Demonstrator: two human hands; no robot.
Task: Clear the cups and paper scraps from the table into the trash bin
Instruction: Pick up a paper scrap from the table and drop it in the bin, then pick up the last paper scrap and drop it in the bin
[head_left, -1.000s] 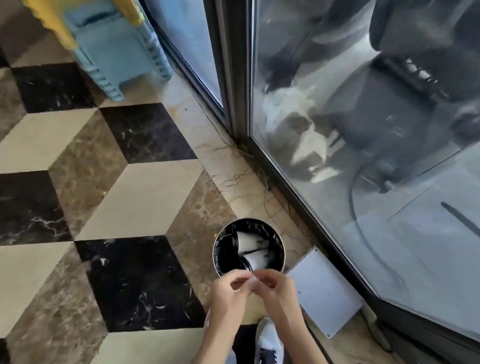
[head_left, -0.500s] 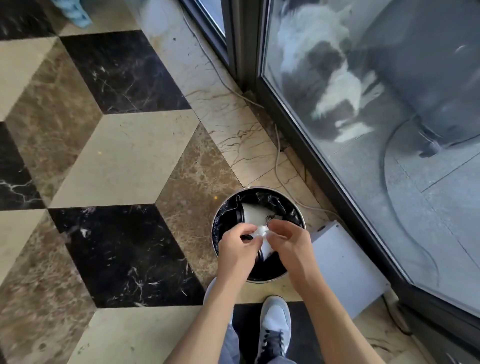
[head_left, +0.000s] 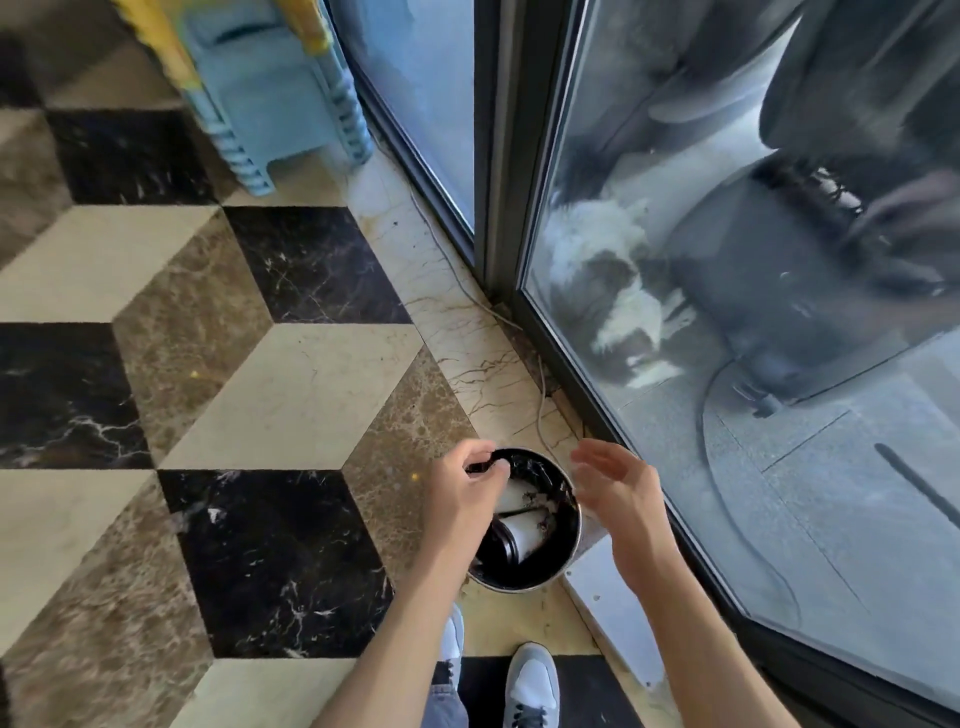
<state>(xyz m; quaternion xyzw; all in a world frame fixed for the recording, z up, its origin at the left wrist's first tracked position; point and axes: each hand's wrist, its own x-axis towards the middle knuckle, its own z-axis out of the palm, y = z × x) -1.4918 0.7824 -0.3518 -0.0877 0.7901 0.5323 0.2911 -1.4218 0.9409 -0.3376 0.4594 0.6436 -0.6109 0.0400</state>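
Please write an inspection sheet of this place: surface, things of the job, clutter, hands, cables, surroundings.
Surface: marble floor, patterned tiles; no table in view.
Job's things: bin with black liner; two white cups lying inside.
Clutter: white board flat beside the bin.
Hands: left hand over the bin rim, fingers curled; right hand open, empty.
Cables: thin cable along the glass frame.
Surroundings: glass door, blue stool, shoes.

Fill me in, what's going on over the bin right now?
A person stands over the round trash bin on the marble floor, by the glass door. White cups already lie inside on the black liner. The left hand hangs above the bin's near edge with fingers curled; whether it holds anything can't be seen. The right hand is open and empty beside the rim.
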